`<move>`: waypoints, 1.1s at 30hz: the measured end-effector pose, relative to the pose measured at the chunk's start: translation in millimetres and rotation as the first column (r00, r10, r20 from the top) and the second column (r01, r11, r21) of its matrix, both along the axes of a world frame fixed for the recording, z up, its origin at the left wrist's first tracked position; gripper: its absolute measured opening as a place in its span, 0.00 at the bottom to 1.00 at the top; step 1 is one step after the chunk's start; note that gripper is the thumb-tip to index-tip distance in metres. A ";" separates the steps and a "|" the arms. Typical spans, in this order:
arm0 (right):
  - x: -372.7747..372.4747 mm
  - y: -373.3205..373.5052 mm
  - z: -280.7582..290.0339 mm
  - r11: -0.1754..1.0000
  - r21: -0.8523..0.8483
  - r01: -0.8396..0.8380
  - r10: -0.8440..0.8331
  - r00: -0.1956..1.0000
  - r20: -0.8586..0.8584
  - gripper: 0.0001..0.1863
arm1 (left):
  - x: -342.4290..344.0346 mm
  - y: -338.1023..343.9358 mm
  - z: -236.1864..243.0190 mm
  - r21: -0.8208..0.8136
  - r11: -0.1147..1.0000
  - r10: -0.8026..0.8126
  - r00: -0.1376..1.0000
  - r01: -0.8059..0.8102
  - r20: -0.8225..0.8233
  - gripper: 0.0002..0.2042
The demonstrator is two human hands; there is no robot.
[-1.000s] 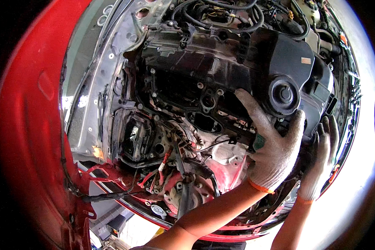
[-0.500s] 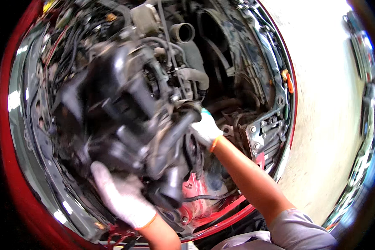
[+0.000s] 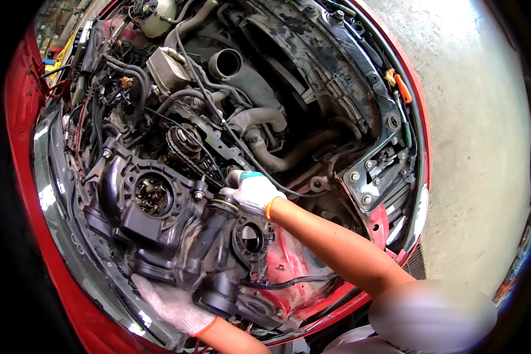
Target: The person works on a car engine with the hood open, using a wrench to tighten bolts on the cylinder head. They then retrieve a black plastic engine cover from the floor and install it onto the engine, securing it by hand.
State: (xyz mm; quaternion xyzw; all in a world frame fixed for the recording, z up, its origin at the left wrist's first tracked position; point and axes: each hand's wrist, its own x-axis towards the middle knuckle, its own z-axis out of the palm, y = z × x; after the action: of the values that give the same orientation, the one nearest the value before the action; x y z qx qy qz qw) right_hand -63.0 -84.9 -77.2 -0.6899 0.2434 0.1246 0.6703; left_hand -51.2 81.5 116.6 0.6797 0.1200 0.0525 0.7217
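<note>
My right white-gloved fingers [image 3: 235,179] curl beside the yellow-ringed end of a dark tube [image 3: 223,205], and my left white-gloved hand [image 3: 174,307] rests by the lower edge of the bulky black plastic housing [image 3: 141,227]; I cannot tell whether either grasps. The housing lies over the engine bay, near the dark metal chain [image 3: 176,144]; I judge I am handling it two-handed, which calls for firm, even support.

hands [image 3: 255,193]: white, orange cuffs [image 3: 271,208] | housing [image 3: 143,228]: black | bodywork [image 3: 71,301]: red | tool handle [image 3: 403,88]: orange | floor [image 3: 475,159]: grey
</note>
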 end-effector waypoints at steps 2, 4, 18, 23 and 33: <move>-0.9 -5.9 -14.2 0.989 0.142 -0.053 0.046 0.998 0.049 0.25 | 5.5 14.2 -8.1 -0.017 0.999 -0.032 0.999 0.032 -0.018 0.37; -10.6 -1.5 -28.6 0.946 0.324 -0.024 -0.034 0.984 0.173 0.21 | 5.3 -5.4 -6.9 -0.021 0.999 -0.048 0.998 0.047 -0.036 0.40; -30.4 3.5 -20.0 0.732 0.613 0.298 -0.371 0.928 -0.008 0.24 | 37.8 -28.6 -45.4 -0.158 0.987 -0.035 0.995 0.020 -0.092 0.33; -44.3 -16.8 -3.0 0.910 0.272 0.312 -0.355 0.927 0.124 0.25 | 30.3 -23.6 -52.6 -0.087 0.993 0.049 0.940 -0.083 -0.337 0.41; -49.2 -12.9 45.7 0.951 0.192 0.243 -0.255 0.966 0.043 0.26 | 36.9 -23.4 -95.9 -0.425 0.862 -0.237 0.961 0.277 0.145 0.51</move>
State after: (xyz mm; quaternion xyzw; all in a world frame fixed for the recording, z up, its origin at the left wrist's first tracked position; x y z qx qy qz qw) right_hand -112.1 -97.7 -31.5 -0.5921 0.2930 0.0378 0.7497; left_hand -14.3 58.1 20.7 0.5053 0.0054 -0.0431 0.8618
